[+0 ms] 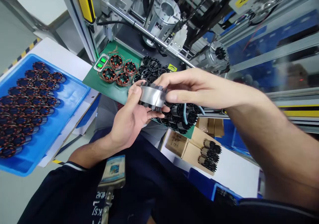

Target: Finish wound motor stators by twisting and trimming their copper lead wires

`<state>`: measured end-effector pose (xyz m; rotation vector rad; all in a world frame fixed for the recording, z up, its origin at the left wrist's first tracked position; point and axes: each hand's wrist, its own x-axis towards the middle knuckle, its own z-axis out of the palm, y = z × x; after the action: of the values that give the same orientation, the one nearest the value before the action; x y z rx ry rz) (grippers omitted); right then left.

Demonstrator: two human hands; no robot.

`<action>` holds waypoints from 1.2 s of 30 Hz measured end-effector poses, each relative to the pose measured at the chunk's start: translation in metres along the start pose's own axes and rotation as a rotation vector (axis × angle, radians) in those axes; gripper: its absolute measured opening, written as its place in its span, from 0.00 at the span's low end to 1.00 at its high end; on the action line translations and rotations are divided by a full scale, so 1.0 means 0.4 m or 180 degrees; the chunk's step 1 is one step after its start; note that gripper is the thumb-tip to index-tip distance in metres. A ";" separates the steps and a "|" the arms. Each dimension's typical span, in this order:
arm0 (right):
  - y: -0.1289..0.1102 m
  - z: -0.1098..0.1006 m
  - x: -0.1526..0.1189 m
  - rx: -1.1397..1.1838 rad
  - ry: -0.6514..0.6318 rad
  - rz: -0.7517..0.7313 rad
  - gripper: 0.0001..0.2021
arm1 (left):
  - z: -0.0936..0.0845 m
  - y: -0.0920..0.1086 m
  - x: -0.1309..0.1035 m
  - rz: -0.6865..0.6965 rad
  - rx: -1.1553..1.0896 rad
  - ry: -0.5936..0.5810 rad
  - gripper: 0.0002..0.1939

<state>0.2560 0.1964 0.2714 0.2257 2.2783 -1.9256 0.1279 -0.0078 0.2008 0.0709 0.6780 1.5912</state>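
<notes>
Between my two hands is a motor stator core, a bright metal ring with black toothed insulators on both rims. My left hand grips it from the left and below, thumb on its side. From the right, my right hand holds its other side with thumb and fingers. No copper wire shows on this core. Just beyond my hands, several black cores stand on the green work surface. Several copper-wound stators lie to their left. More black cores sit below my right hand.
A blue tray of wound stators stands at left. The machine has a metal cylinder fixture, a horizontal rod and a second fixture. A box with green buttons sits at the surface's edge. Cores stand on cardboard at lower right.
</notes>
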 end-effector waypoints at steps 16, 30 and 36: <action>0.073 -0.455 0.214 -0.3099 0.2517 0.0998 0.54 | -0.518 0.156 0.345 0.3303 0.3528 0.2291 0.29; 0.093 -0.720 0.319 -0.3378 0.1759 0.1262 0.42 | -0.565 0.131 0.378 0.3117 0.4132 0.2579 0.25; 0.099 -0.751 0.318 -0.3205 0.1575 0.1297 0.47 | -0.562 0.130 0.376 0.3059 0.4167 0.2558 0.25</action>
<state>0.1350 0.5014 0.2561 0.9839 2.8595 -0.4247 -0.0388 0.0475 -0.0115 0.8496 2.5208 1.7236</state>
